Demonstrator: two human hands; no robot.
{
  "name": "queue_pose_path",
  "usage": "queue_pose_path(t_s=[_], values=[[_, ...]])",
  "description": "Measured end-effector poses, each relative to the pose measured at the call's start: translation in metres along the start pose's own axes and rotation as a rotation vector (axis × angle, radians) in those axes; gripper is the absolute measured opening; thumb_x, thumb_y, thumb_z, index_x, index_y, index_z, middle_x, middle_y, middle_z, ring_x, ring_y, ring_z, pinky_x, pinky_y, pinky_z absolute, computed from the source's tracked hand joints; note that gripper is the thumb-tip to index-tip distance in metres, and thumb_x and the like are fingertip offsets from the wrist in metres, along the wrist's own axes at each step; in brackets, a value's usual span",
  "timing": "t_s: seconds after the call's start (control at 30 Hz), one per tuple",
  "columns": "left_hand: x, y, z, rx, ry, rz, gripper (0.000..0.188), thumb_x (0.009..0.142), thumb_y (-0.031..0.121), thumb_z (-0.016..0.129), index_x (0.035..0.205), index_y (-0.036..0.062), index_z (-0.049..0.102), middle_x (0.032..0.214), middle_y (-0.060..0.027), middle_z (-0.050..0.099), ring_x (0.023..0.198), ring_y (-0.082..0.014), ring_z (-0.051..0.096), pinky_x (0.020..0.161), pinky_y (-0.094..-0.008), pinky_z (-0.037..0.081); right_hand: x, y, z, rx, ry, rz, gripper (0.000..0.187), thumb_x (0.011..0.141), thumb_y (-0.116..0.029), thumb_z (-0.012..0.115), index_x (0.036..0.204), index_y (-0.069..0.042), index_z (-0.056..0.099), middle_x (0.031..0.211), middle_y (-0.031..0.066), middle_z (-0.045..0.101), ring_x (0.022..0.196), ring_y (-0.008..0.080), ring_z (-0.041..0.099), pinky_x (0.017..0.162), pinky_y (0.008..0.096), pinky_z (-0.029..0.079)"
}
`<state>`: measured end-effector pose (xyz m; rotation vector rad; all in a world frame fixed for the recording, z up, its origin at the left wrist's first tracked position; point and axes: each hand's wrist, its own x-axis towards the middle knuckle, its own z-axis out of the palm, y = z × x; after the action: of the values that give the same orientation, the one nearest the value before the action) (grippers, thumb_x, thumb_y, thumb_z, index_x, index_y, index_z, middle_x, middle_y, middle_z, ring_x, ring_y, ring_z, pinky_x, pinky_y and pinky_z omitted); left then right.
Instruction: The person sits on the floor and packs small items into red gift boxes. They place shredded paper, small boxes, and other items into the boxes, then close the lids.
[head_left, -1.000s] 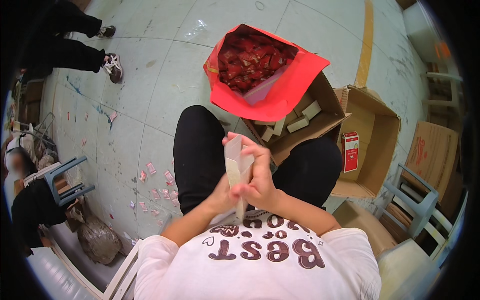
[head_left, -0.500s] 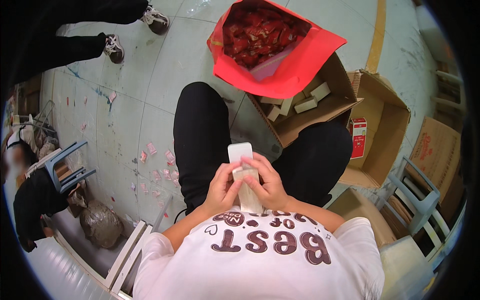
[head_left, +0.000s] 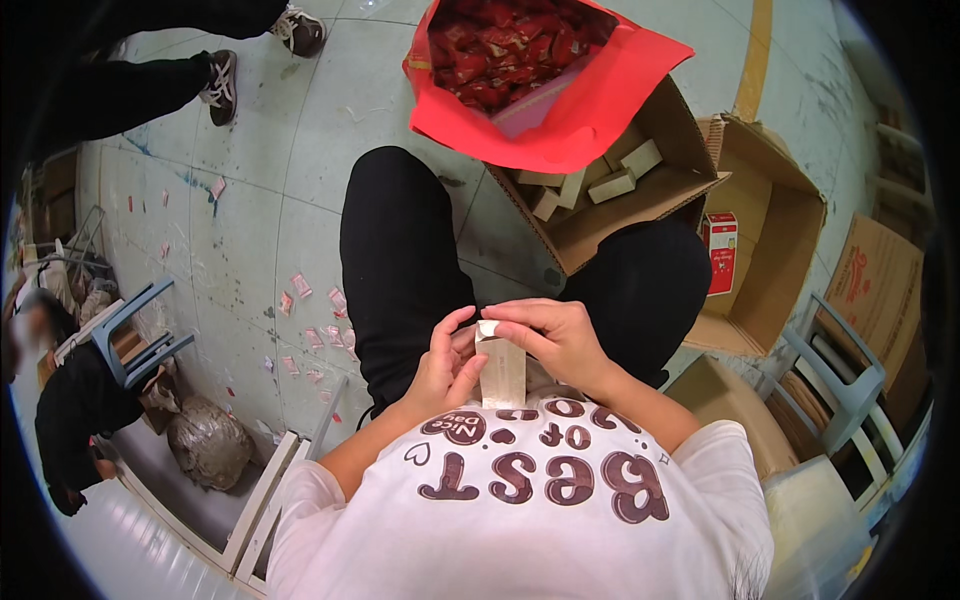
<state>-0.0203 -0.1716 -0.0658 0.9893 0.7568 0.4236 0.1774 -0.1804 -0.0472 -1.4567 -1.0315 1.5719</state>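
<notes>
Close to my shirt stands a narrow, pale cardboard box [head_left: 503,375], its top end toward my knees. My left hand [head_left: 438,365] holds it along the left side, thumb on the near face. Over the top edge lies my right hand [head_left: 550,335], its thumb on the folded end and its fingers bent across the far side. A small white bit of the flap shows at the top left corner. My fingers hide the rest of the top. Beyond my knees, a red bag [head_left: 575,140] holds many red wrapped packets [head_left: 505,50].
Under the bag, a cardboard box [head_left: 590,240] contains several small pale boxes [head_left: 612,186]. Right of it, another carton [head_left: 775,250] holds a red-and-white box [head_left: 720,252]. Pink packets [head_left: 301,285] lie scattered on the floor. A person's shoes [head_left: 220,88] are at upper left; grey-blue stools [head_left: 835,385] stand at both sides.
The tall white flap that stood up from the narrow box is now folded down. My right hand has moved up over the top, and the left fingers have loosened slightly.
</notes>
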Motion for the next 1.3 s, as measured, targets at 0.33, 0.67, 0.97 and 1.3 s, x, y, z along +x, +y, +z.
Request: queue_pose_path(t_s=[0.33, 0.67, 0.97, 1.3], values=[[0.0, 0.01, -0.01, 0.41, 0.062, 0.084, 0.036, 0.086, -0.005, 0.047, 0.121, 0.0031, 0.046, 0.115, -0.0152, 0.048, 0.098, -0.0182, 0.054, 0.081, -0.0249, 0.044, -0.019, 0.017, 0.004, 0.395, -0.091, 0.09, 0.039, 0.082, -0.003, 0.061, 0.12, -0.003, 0.05, 0.127, 0.0191, 0.048, 0.109, 0.0188, 0.055, 0.087, 0.0318, 0.047], [-0.007, 0.105, -0.073, 0.797, -0.359, -0.226, 0.067, 0.065, 0.013, 0.065, 0.126, 0.0061, 0.04, 0.087, -0.0116, 0.054, 0.075, -0.0213, 0.058, 0.068, -0.0303, 0.047, 0.128, -0.09, -0.065, -0.669, 0.264, -0.752, 0.015, 0.074, 0.0, 0.06, 0.089, 0.002, 0.058, 0.091, 0.0138, 0.06, 0.083, 0.0281, 0.06, 0.072, 0.0349, 0.05], [-0.019, 0.074, -0.071, 0.481, -0.527, -0.524, 0.042, 0.07, 0.008, 0.064, 0.102, 0.0038, 0.036, 0.088, -0.016, 0.06, 0.082, -0.0246, 0.063, 0.071, -0.0388, 0.051, 0.278, -0.03, -0.109, -1.429, 0.035, 0.109, 0.026, 0.076, -0.012, 0.056, 0.099, -0.005, 0.066, 0.106, 0.016, 0.063, 0.098, 0.0299, 0.061, 0.079, 0.0397, 0.051], [0.041, 0.056, -0.049, -0.388, 0.028, -0.151, 0.069, 0.065, -0.004, 0.072, 0.123, 0.0035, 0.036, 0.102, -0.0085, 0.051, 0.096, -0.0175, 0.053, 0.087, -0.0402, 0.048, 0.252, -0.036, -0.075, -1.232, -0.019, 0.1, 0.033, 0.07, -0.018, 0.06, 0.098, -0.002, 0.065, 0.104, 0.018, 0.063, 0.097, 0.03, 0.061, 0.08, 0.0398, 0.049]])
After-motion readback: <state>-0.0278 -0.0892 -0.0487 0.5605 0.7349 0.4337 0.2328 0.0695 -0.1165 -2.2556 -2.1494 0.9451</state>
